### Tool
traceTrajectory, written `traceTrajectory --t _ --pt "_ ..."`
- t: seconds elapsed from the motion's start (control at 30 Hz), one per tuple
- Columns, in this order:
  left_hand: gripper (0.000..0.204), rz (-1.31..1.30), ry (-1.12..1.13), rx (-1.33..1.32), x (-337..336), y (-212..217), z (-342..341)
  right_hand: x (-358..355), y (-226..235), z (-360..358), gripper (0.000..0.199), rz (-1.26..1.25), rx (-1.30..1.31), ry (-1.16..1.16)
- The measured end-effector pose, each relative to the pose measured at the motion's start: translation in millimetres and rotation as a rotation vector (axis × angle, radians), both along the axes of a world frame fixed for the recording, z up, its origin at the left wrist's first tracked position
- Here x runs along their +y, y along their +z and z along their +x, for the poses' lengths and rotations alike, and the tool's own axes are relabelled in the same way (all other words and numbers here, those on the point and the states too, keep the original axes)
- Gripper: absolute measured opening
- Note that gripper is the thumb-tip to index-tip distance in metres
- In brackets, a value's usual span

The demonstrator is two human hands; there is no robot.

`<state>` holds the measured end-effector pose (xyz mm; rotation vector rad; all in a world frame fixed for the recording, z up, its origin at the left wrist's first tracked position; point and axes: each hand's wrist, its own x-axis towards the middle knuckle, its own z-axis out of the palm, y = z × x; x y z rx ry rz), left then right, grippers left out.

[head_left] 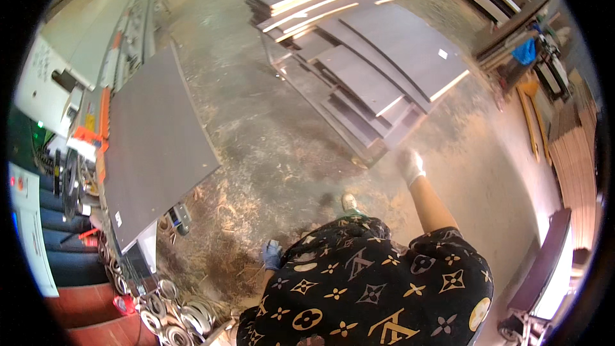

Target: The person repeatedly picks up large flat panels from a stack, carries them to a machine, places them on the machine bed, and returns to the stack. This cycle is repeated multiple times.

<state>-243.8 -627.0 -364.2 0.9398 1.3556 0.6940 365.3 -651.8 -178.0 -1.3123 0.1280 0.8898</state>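
Note:
My right hand (413,166), in a white glove, reaches forward near the close corner of a stack of dark grey-brown boards (410,45). It is smeared by motion and bright light, so its fingers cannot be read. A gap seems to lie between this hand and the boards. My left hand (271,255), in a blue glove, hangs low beside my body with its fingers loosely apart, and I see nothing in it. The boards lie in uneven layers, several with pale edges. At the left, a large dark panel (157,144) rests on a machine with an orange guide (104,115).
Sawdust and shavings (224,230) cover parts of the concrete floor. Coiled metal bands (186,317) lie at the lower left. A yellow pallet jack (532,115) and stacked brown sheets (573,160) stand at the right. A dark padded piece (541,263) sits at the lower right.

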Motion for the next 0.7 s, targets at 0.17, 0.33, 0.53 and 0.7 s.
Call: traceTrajectory --t 0.17,0.33,0.53,0.7 --pt "0.027 -0.263 0.244 -0.371 35 56 87 29 58 109 0.034 -0.1 0.086 -0.235" --pt "0.024 0.288 -0.023 -0.001 25 41 126 67 19 207 0.041 -0.385 -0.768 -0.04" --pt "0.02 0.147 -0.054 -0.092 25 16 156 105 100 182 0.026 -1.103 -1.419 0.137" --pt "0.019 0.188 -0.054 -0.017 18 -2 175 105 107 198 0.017 -0.857 -1.94 0.186"
